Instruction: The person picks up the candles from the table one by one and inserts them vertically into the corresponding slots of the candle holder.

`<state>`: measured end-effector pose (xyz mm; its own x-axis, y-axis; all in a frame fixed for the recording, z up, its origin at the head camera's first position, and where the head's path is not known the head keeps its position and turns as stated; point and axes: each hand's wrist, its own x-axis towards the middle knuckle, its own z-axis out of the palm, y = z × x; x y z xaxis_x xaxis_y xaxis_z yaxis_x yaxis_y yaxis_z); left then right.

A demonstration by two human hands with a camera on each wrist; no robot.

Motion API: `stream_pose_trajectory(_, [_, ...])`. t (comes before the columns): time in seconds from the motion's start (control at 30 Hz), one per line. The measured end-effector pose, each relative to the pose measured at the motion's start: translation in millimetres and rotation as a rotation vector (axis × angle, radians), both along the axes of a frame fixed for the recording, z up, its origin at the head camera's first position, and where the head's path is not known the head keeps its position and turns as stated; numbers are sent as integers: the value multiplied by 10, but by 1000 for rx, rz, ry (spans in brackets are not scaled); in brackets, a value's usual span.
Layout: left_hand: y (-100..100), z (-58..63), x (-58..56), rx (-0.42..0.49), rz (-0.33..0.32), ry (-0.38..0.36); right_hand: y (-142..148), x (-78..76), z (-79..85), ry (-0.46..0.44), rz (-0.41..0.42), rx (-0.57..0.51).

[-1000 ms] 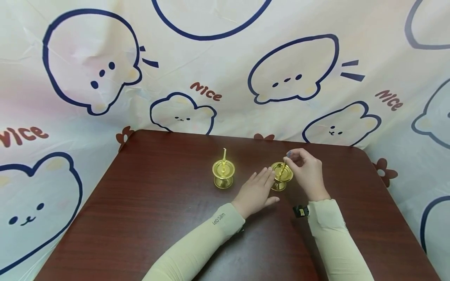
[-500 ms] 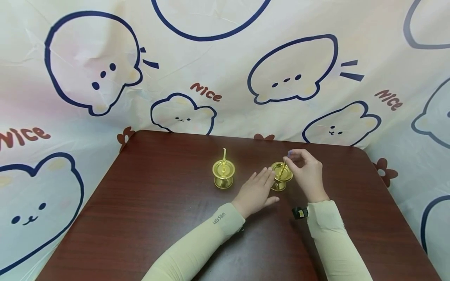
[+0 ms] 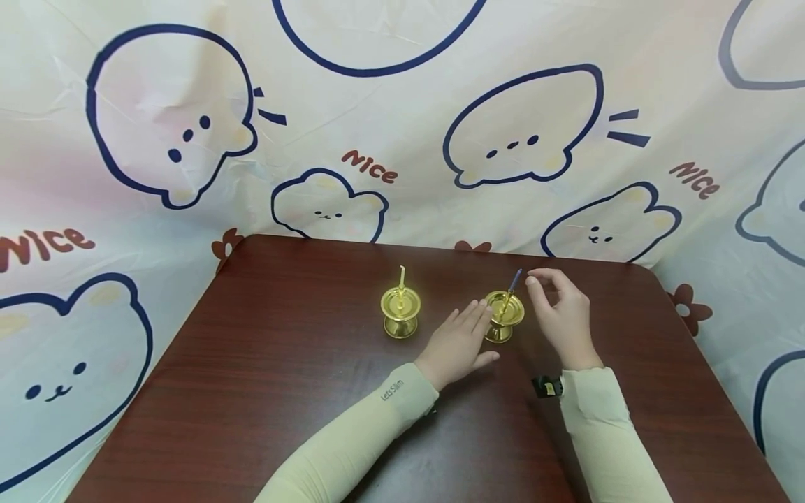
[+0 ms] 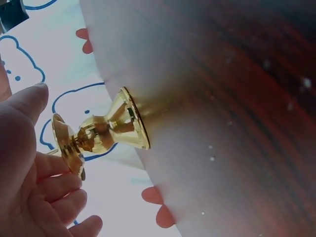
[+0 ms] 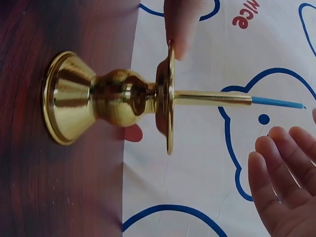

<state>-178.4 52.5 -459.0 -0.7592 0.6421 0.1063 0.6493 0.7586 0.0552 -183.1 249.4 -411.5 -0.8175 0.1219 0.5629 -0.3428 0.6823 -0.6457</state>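
Note:
A slim blue candle (image 3: 515,281) stands in the right-hand brass candle holder (image 3: 499,333), leaning slightly right in the head view. In the right wrist view the candle (image 5: 276,102) pokes out of the holder's narrow tube (image 5: 212,98). My left hand (image 3: 454,349) touches the left rim of this holder's dish with straight fingers, the thumb held apart. Just right of the candle is my right hand (image 3: 564,321), its fingers loosely bent with nothing between them. A matching brass holder (image 3: 400,326) stands to the left, bearing a pale yellow candle (image 3: 402,277).
Both holders stand on a dark reddish-brown wooden table (image 3: 264,335). A pale cloth (image 3: 415,126) printed with blue outlines and red words hangs behind it and along the sides. A small black device (image 3: 548,386) sits at my right wrist.
My right hand has let go of the blue candle and drawn back to the right, so the candle now shows. The left hand stays at the dish's rim.

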Motion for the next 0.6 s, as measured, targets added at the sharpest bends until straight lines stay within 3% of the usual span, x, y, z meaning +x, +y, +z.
stream_pose_trajectory(0.3, [-34, -54, 6, 22, 6, 6, 129, 85, -23, -27, -9, 54])
stream_pose_trajectory(0.6, [-80, -67, -4, 39, 2, -4, 279, 194, -32, -136, -15, 127])
